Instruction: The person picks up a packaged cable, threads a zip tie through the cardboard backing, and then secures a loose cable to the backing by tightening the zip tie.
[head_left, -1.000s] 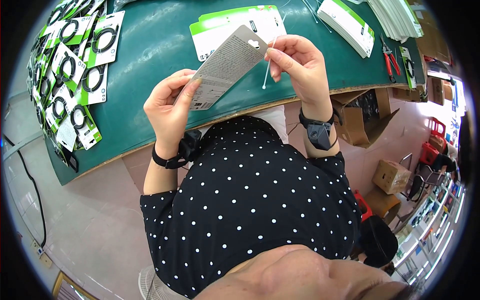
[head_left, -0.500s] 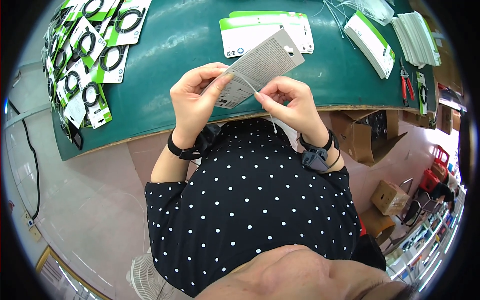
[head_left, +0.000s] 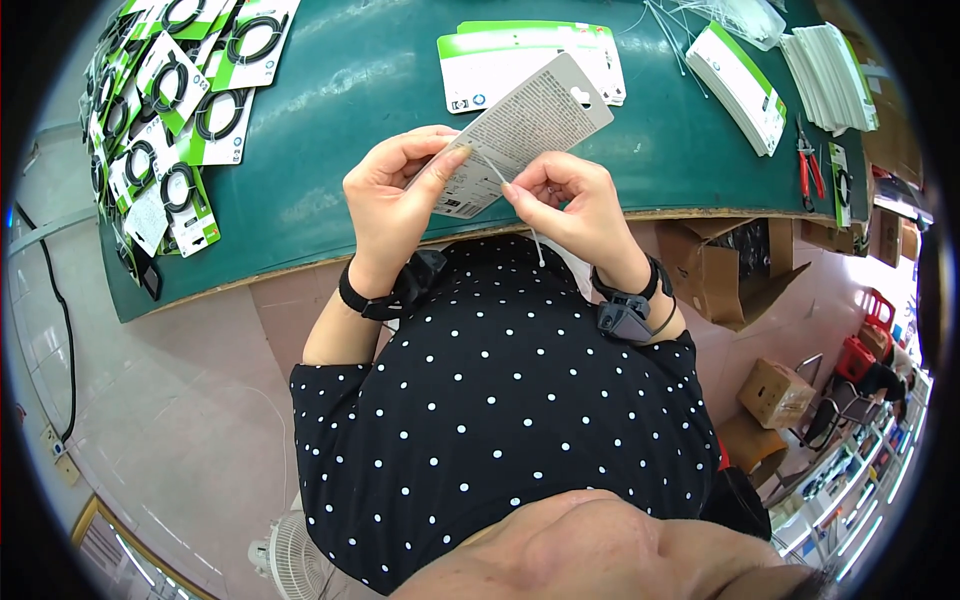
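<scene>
My left hand grips a printed backing card by its lower left part, thumb on the side facing me. The card is tilted, its end with the hanging hole pointing up and to the right. A thin white cable tie runs from beside my left thumb to my right hand. My right thumb and forefinger pinch the tie, and its tail hangs below them. The card's far side is hidden from me. Beyond it, a small pile of green-and-white cards lies on the table.
Carded black coiled cables heap up at the table's left. To the right are card stacks, loose cable ties, red-handled pliers and one carded cable. An open cardboard box stands below the table's edge.
My right hand has shifted slightly left, closer to the card, still pinching the cable tie. The card and my left hand have barely moved.
</scene>
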